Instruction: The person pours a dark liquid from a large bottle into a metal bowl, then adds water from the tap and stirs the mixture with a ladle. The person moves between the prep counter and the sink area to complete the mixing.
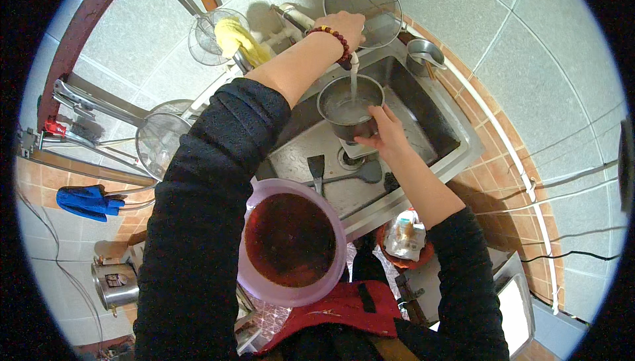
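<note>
My left hand (342,28), with a beaded bracelet at the wrist, is closed over the top of the faucet (354,59), which it largely hides. A stream of water falls from the spout into a round metal pot (350,130) partly filled with cloudy water. Holding the pot's rim and side from the near right is my right hand (387,130). Below the pot, in the steel sink (292,160), lie a dark spatula (316,167) and a grey ladle (369,172). A lilac plastic basin (340,242) of dark reddish-brown liquid stands at the sink's near-left side.
A metal cup (424,53) with utensils stands at the sink's far-right corner. Mesh strainers (161,137) and a yellow cloth (235,38) hang at the left, and a large round strainer (367,8) is behind the faucet. An orange-rimmed bin (412,261) is near the right forearm.
</note>
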A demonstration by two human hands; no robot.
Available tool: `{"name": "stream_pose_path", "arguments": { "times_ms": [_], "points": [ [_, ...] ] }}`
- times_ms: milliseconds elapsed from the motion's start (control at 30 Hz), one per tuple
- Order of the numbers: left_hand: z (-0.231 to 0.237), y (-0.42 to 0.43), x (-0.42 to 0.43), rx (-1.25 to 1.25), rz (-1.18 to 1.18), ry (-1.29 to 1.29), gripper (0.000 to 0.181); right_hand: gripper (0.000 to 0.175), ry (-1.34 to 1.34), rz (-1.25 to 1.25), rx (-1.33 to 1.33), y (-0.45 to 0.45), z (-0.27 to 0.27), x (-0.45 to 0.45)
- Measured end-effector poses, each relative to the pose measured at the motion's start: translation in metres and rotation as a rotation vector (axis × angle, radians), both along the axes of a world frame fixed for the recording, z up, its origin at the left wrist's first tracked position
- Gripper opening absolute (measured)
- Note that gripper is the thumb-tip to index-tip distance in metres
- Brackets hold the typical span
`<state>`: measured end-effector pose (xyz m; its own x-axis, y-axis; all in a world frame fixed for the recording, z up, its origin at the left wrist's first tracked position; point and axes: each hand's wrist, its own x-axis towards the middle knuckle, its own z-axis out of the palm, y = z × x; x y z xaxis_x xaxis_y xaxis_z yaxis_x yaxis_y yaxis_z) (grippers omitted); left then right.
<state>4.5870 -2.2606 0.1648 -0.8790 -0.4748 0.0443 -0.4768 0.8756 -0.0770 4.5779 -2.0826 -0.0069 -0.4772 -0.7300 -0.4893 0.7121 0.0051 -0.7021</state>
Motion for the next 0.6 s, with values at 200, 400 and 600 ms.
{"name": "stream_pose_path", "arguments": {
  "times_ms": [200,400,600],
  "points": [
    [-0.005,-0.009,0.005,-0.081,-0.06,-0.022,0.04,0.078,0.004,0.031,-0.02,0.002,0.001,0.0],
    [-0.006,-0.002,0.001,-0.067,-0.018,0.052,0.043,0.078,-0.008,0.035,0.001,0.003,-0.006,-0.005],
    [-0.012,-0.012,-0.002,-0.119,-0.03,0.037,0.039,0.081,0.003,0.06,0.01,0.001,-0.004,-0.004]
  ]
}}
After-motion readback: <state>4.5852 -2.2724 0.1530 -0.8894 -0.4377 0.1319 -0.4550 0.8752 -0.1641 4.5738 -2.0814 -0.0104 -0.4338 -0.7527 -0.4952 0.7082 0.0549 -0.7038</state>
